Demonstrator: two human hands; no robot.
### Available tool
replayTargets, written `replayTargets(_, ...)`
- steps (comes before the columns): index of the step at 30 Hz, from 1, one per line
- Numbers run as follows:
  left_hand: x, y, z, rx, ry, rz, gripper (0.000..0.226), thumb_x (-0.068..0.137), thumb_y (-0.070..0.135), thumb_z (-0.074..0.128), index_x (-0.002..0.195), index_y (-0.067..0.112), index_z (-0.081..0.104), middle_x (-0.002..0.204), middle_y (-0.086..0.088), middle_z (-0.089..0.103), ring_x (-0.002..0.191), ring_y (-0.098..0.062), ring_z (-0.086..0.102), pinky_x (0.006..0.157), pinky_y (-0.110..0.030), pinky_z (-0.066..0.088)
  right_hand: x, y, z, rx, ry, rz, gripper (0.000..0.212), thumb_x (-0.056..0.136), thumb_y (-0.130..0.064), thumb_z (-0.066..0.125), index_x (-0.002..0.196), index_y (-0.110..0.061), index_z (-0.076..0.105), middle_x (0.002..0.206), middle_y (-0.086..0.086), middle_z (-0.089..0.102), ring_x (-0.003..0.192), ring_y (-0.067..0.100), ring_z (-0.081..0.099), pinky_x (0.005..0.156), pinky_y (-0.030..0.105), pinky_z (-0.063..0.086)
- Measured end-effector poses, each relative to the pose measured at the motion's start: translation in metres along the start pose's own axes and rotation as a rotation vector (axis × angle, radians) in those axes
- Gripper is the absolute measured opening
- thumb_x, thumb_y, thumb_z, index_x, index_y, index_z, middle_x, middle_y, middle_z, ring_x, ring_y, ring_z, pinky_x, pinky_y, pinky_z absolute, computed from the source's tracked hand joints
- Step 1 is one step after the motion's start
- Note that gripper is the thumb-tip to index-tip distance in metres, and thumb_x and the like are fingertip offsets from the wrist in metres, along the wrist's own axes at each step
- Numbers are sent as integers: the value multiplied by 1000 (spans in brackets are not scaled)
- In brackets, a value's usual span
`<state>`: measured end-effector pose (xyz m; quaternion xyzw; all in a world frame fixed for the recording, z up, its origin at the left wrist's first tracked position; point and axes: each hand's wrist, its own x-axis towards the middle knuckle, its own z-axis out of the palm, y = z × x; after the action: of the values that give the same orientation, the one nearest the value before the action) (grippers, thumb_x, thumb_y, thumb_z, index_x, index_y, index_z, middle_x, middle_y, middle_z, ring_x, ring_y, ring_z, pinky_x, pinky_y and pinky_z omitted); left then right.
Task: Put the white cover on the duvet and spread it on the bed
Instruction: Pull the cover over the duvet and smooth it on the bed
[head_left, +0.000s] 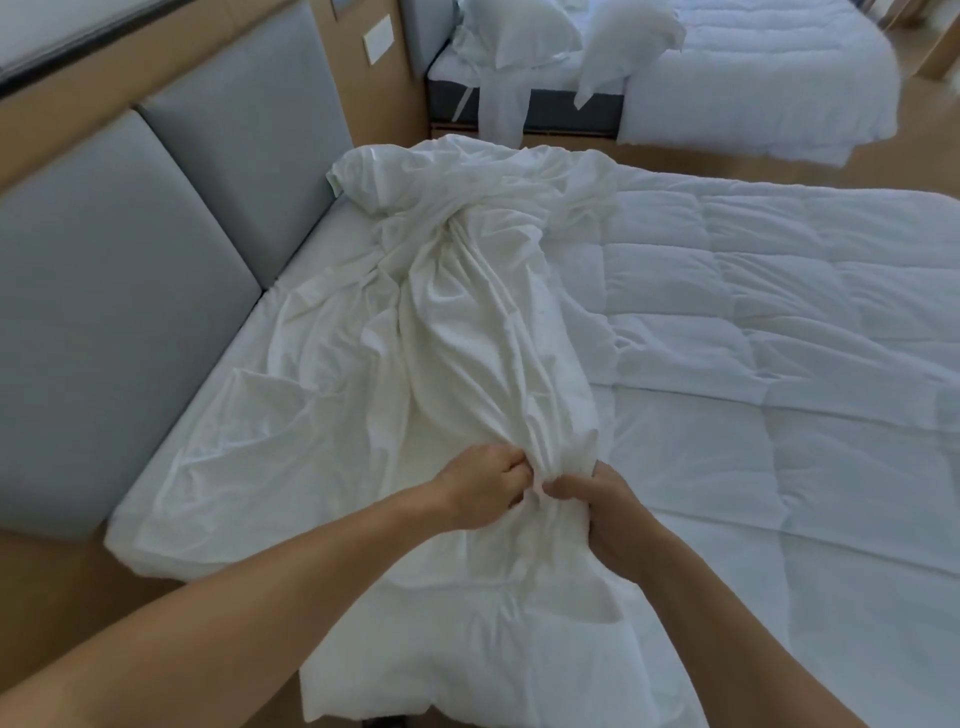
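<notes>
The white cover (467, 322) lies bunched in a long crumpled ridge across the head end of the bed (249, 364), running from the far edge toward me. The quilted white duvet (779, 364) is spread flat to its right, and part of it lies under the cover near me. My left hand (480, 493) grips a gathered fold of the cover at its near end. My right hand (608, 512) grips the same bunch of cloth right beside it. The two hands are almost touching, fingers curled into the fabric.
A grey padded headboard (130, 291) runs along the left. A second bed (753, 78) with pillows (519, 31) stands beyond a wooden floor strip (675, 156). A wooden panel (363, 57) separates the headboards. Wooden floor shows at lower left.
</notes>
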<state>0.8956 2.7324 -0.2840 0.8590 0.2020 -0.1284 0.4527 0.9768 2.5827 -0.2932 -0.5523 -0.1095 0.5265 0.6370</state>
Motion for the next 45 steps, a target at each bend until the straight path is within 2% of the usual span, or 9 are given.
replayTargets(4,3,1,-4,-128,-22,-8,35,99,18,49,73,2,65,68,-6,63,64,-21,58,65,-33,48,1,0,6,-26,12,28,31,79,4,74,110,-2,72,110,24,71,104,38,69,97,54,52)
replayTargets(11,5,-9,-32,-54,-6,-96,41,101,35,53,66,14,57,59,7,54,50,-3,47,53,-14,38,1,-11,10,-137,24,177,31,78,5,72,106,-8,75,106,16,74,97,34,72,89,50,57)
replayTargets(14,0,-13,-21,-53,50,-105,42,102,31,51,65,11,55,62,2,55,56,-11,48,57,-22,39,6,-1,12,-222,303,192,35,76,-11,80,109,-12,70,96,7,76,87,29,73,81,44,60)
replayTargets(17,-2,-5,-14,-63,111,-50,45,102,28,50,69,-1,59,73,-5,55,65,-15,50,62,-25,40,13,7,23,-736,571,36,36,82,-32,69,112,-19,54,91,-7,64,81,15,62,73,32,51)
replayTargets(20,-3,0,-12,-85,96,-7,44,102,26,49,71,-3,61,94,-12,58,78,-16,54,76,-30,44,9,13,31,-875,575,-143,24,90,-33,63,103,-20,48,83,-13,53,70,8,52,57,17,36)
replayTargets(29,-11,-21,-10,-203,56,-50,42,102,30,51,65,11,56,76,-1,57,62,-10,48,65,-24,39,0,12,25,-189,348,54,40,75,14,51,100,-9,71,89,10,75,83,29,72,70,41,61)
replayTargets(35,-18,-27,-17,6,48,-29,44,101,33,51,62,15,56,80,4,54,68,-14,54,72,-33,48,7,3,27,-59,277,279,30,74,-16,61,100,-6,72,90,14,74,81,35,69,75,42,56)
replayTargets(41,-15,-28,-17,-454,193,-111,33,96,22,62,66,11,57,102,-9,64,76,-18,56,60,-18,42,9,0,40,-196,351,-14,24,72,-3,78,93,-13,76,91,5,77,86,23,74,82,44,60)
replayTargets(45,-14,-18,-22,-628,98,-101,18,93,10,65,75,11,65,83,-3,68,68,-10,60,57,-16,46,12,1,41,-147,294,-91,25,77,8,70,93,-10,76,92,10,76,91,28,73,86,46,58)
